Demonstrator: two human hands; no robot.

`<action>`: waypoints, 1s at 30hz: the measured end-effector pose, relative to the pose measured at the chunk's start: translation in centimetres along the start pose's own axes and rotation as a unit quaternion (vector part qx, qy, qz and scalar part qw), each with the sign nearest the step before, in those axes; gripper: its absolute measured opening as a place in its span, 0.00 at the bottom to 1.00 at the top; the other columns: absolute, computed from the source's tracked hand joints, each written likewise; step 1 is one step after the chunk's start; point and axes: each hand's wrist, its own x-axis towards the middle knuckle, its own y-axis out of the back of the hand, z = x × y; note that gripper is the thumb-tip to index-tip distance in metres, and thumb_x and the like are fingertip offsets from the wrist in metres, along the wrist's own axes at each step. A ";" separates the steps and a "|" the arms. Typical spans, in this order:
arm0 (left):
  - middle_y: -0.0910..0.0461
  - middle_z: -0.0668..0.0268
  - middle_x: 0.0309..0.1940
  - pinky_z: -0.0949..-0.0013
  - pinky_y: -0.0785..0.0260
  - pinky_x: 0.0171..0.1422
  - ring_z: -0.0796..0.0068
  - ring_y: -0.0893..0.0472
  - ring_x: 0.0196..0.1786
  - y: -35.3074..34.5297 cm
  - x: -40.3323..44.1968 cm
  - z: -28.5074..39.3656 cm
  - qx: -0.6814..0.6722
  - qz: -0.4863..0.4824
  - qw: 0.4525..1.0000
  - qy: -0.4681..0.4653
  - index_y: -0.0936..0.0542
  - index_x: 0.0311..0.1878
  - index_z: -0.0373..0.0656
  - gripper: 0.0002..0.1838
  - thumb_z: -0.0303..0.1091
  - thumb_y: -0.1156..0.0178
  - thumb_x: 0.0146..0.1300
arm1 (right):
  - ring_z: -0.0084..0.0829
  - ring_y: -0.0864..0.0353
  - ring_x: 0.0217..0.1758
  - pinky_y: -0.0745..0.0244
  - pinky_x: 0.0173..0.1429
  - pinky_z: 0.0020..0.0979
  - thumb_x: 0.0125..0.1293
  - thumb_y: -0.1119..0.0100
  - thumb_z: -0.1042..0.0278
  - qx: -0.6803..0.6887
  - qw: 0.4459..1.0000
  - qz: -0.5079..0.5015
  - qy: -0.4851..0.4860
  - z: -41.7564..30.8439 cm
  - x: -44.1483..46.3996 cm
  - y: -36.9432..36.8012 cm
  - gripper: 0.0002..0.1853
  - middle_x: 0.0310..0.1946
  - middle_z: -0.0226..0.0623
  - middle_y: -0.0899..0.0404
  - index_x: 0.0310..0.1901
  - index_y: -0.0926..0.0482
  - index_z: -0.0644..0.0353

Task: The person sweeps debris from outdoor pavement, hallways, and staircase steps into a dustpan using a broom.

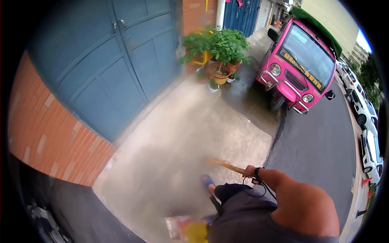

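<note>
My right hand [249, 171], with a dark band at the wrist, is closed around a light brown wooden stick [230, 166]. The stick points left over the concrete, and its far end is smeared by motion, so I cannot tell what is on it. A cable loops below that wrist. At the bottom edge lies a blurred white and red thing [177, 227], beside a blurred yellow thing [195, 232]; I cannot make out their kinds. My left hand does not show. One foot in a blue sandal [207, 180] stands below the stick.
Blue-grey metal double doors [121, 52] and a brick wall [52, 137] border the concrete pavement [178, 129]. Potted plants [221, 75] stand by the wall. A pink three-wheeler [289, 83] is parked ahead. White cars [369, 150] line the road's far side.
</note>
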 end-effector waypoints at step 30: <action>0.15 0.65 0.38 0.59 0.21 0.34 0.71 0.17 0.33 16.0 -6.8 -22.3 0.069 0.070 0.988 0.119 0.22 0.54 0.47 0.36 0.45 0.19 0.40 | 0.27 0.30 0.13 0.41 0.18 0.34 0.54 0.34 0.63 -0.075 0.992 0.004 0.102 -14.5 -9.9 -18.6 0.13 0.11 0.30 0.27 0.15 0.23 0.52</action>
